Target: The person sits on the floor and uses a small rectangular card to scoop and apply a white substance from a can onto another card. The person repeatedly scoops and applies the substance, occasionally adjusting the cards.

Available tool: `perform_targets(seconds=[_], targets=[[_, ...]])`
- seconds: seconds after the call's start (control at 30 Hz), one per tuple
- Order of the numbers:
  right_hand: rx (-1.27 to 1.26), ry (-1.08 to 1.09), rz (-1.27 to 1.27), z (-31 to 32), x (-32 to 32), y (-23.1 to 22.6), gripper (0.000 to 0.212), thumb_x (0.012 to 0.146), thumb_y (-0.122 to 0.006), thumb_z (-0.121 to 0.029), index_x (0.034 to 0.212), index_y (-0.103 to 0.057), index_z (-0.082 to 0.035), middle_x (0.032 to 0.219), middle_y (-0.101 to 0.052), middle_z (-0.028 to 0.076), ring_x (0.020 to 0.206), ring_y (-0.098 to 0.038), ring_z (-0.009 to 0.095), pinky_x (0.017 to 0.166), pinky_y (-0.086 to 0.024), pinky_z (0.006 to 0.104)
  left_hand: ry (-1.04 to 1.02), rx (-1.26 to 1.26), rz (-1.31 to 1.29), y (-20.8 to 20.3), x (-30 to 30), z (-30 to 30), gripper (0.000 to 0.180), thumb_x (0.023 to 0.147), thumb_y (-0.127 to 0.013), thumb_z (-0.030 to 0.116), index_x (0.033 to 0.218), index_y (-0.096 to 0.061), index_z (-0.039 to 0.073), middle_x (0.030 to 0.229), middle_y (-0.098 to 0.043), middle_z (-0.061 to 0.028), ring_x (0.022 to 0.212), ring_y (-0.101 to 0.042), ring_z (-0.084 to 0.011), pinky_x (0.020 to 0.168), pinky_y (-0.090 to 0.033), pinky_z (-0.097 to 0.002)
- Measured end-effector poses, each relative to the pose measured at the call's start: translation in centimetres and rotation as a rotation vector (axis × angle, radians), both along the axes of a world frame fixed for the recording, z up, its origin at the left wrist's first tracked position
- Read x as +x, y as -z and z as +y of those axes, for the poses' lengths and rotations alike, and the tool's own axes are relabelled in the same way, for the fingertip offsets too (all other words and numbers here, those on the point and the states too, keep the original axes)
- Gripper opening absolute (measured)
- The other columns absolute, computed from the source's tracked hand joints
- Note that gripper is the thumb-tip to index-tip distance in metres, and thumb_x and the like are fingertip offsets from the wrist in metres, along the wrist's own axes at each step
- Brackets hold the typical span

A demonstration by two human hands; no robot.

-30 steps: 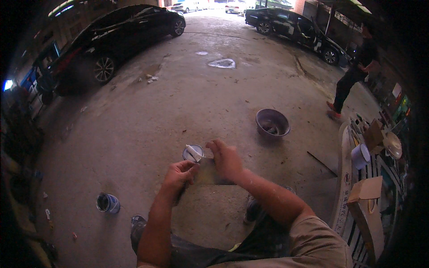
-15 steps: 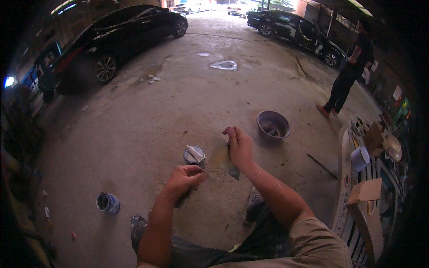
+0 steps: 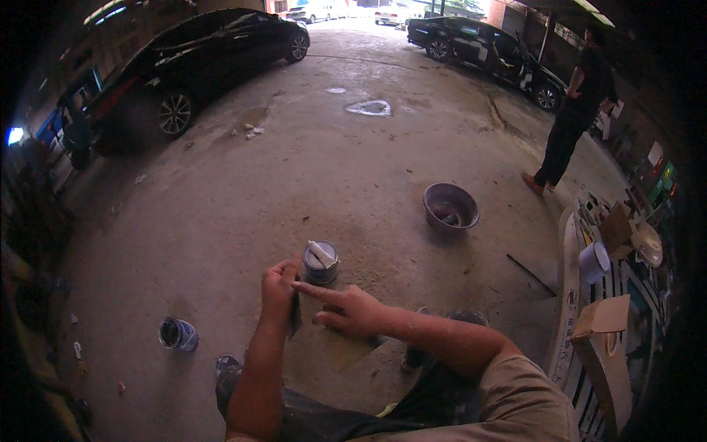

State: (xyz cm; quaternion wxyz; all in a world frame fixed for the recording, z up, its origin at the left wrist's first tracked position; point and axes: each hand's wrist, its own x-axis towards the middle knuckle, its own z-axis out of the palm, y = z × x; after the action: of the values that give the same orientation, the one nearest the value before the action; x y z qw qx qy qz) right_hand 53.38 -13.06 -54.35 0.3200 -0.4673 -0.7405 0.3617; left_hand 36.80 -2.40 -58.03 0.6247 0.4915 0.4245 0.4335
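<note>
My left hand [image 3: 278,295] is closed on a thin dark flat blade [image 3: 295,318], seen nearly edge-on below the fingers. Close beside it, my right hand [image 3: 355,309] reaches across with its index finger stretched out, the fingertip at the top of the blade. Under the right palm shows a thin flat plate [image 3: 346,352], yellowish with a dark corner; the hand appears to grip it, though the thumb side is partly hidden. Just beyond both hands stands a closed round tin [image 3: 319,274] with a whitish squeezed tube [image 3: 322,255] lying across its lid.
An open blue tin [image 3: 179,334] stands at the left. Ahead to the right is a dark basin [image 3: 451,208] with things in it. Long panels and an opened cardboard box [image 3: 600,317] line the right side. A person [image 3: 571,110] stands beyond, near two black cars.
My right hand has come back and left with the plate, from beyond the tin's right side to my left hand. The left hand has turned more upright and shifted slightly left.
</note>
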Motion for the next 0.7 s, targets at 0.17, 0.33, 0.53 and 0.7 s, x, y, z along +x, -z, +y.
perform_targets(seconds=[0.17,0.33,0.53,0.7], targets=[[0.031,-0.097,-0.139,-0.6,-0.6,0.6,0.071,0.098,-0.065,-0.030,0.159,-0.030,-0.027,0.069,-0.062,0.020,0.062,-0.064,0.039,0.066,-0.053,0.0464,-0.116,-0.053,0.074,0.2,-0.7,0.8,0.035,0.097,-0.067,0.033,0.074,-0.059,0.009,0.062,-0.049,0.0041,0.052,-0.043,-0.0071,0.049,-0.034,-0.0256],[0.304,-0.198,0.080,-1.3,-0.6,1.2,0.044,0.098,-0.066,-0.032,0.139,-0.059,-0.017,0.068,-0.064,0.019,0.061,-0.064,0.037,0.062,-0.052,0.0446,-0.141,-0.070,-0.024,-0.1,-1.3,0.9,0.037,0.098,-0.067,0.031,0.070,-0.058,0.010,0.062,-0.049,0.0056,0.053,-0.043,-0.0056,0.051,-0.033,-0.0248],[0.080,-0.023,0.133,-1.6,-0.1,0.2,0.039,0.099,-0.066,-0.030,0.135,-0.062,-0.016,0.070,-0.064,0.017,0.060,-0.064,0.029,0.061,-0.050,0.0396,-0.134,-0.008,-0.004,1.2,-1.3,1.5,0.040,0.099,-0.066,0.032,0.068,-0.056,0.009,0.062,-0.048,0.0064,0.053,-0.041,-0.0056,0.051,-0.031,-0.0260],[0.015,0.026,0.013,-1.3,-0.2,-0.3,0.060,0.098,-0.066,-0.026,0.154,-0.044,-0.022,0.064,-0.060,0.017,0.056,-0.064,0.026,0.061,-0.051,0.0393,-0.075,0.156,-0.019,2.5,-0.5,1.6,0.038,0.099,-0.066,0.037,0.073,-0.054,0.012,0.059,-0.047,0.0025,0.049,-0.044,-0.0074,0.048,-0.032,-0.0260]])
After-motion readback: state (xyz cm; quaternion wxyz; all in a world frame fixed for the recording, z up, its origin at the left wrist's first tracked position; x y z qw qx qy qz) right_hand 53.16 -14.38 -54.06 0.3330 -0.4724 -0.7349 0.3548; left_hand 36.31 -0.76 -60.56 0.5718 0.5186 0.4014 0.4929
